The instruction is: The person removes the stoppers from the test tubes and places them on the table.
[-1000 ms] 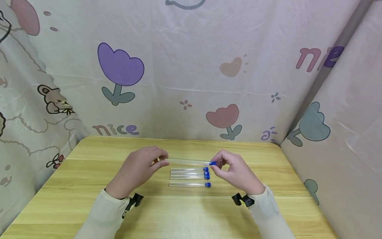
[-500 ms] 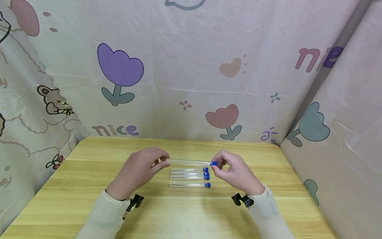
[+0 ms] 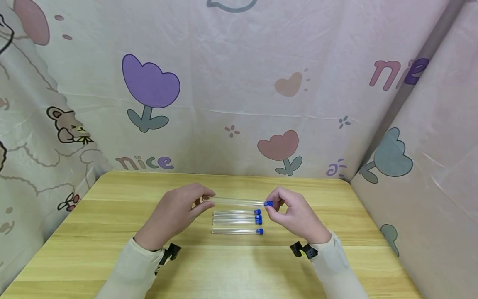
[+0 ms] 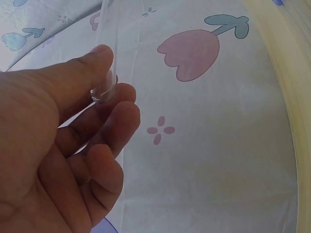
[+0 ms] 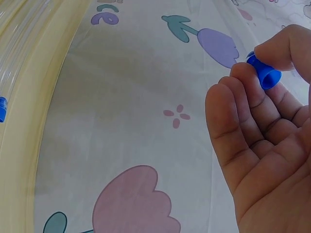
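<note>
A clear test tube with a blue cap is held level between both hands, above the table. My left hand pinches its rounded end between thumb and fingers, the other fingers loosely curled. At the capped end, my right hand pinches the blue cap with thumb and index finger; the cap's hollow open end faces the palm in the right wrist view. Nearer the body, several more capped tubes lie on the table: a close group and a single tube apart from it, all caps to the right.
The light wooden table ends at a patterned cloth curtain behind it. Another cloth wall stands along the right side, and one on the left. Each wrist wears a small black camera mount.
My left hand has shifted slightly right along the tube's end. The right hand and the cap have edged a little to the right. The tubes on the table stay put.
</note>
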Available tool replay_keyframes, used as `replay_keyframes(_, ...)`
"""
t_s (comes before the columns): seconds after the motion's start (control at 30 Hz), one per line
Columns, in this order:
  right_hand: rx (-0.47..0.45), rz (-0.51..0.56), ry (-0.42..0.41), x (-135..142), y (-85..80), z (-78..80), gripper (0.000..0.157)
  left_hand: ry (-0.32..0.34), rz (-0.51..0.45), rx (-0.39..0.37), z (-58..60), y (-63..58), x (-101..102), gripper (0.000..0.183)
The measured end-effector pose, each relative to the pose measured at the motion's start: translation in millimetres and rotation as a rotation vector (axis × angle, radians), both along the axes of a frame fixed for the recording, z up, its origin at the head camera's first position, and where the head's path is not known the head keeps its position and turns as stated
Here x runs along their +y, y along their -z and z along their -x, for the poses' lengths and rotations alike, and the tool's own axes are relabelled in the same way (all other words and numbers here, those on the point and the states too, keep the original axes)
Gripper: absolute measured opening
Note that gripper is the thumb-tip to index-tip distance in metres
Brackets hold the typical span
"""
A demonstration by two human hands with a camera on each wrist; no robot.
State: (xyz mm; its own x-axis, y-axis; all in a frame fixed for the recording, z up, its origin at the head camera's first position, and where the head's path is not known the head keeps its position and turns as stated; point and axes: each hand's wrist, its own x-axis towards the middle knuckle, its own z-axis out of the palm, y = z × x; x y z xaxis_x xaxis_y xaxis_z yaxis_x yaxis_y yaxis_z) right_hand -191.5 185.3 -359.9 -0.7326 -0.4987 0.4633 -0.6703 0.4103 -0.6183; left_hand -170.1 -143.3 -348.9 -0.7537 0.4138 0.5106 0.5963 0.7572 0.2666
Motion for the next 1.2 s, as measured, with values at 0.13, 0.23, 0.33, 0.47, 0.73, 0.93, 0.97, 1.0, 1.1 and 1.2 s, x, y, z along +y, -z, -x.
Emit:
replay_keyframes(0.13,0.009,-0.001,-0.003,0.7,1.0,1.3,0.010,0.017,-0.005,0.016,0.9,1.0,0.2,0.017)
replay_keyframes(0.23,0.020,-0.007,0.005,1.4,1.4,2.5,0.015,0.036,-0.012,0.024,1.8,2.1,0.2,0.015)
replay_keyframes(0.33,0.017,-0.013,0.010,2.1,1.0,2.9,0.018,0.046,-0.017,0.011,2.2,3.0,0.4,0.013)
replay_keyframes(0.47,-0.007,-0.024,0.008,2.8,0.3,2.6,0.017,0.033,-0.005,-0.030,2.1,3.4,0.7,0.012)
replay_keyframes(0.73,-0.031,-0.061,0.033,3.9,-1.7,2.8,0.020,0.015,0.017,-0.074,1.4,3.1,0.9,0.011)
replay_keyframes(0.93,-0.036,-0.076,0.051,6.0,-2.0,3.9,0.021,0.017,0.043,-0.094,3.3,6.4,2.8,0.011)
replay_keyframes(0.97,-0.033,-0.079,0.052,6.0,-1.8,4.2,0.020,0.020,0.047,-0.105,3.4,7.3,3.4,0.011)
replay_keyframes(1.0,-0.030,-0.083,0.055,5.8,-1.7,4.5,0.019,0.021,0.050,-0.120,3.4,8.2,3.8,0.011)
replay_keyframes(1.1,-0.008,-0.095,0.084,6.5,-1.9,5.0,0.018,0.035,0.066,-0.157,4.3,11.2,7.7,0.010)
replay_keyframes(1.2,0.012,-0.106,0.116,8.2,-2.5,5.7,0.025,0.050,0.097,-0.188,5.7,16.9,14.0,0.010)
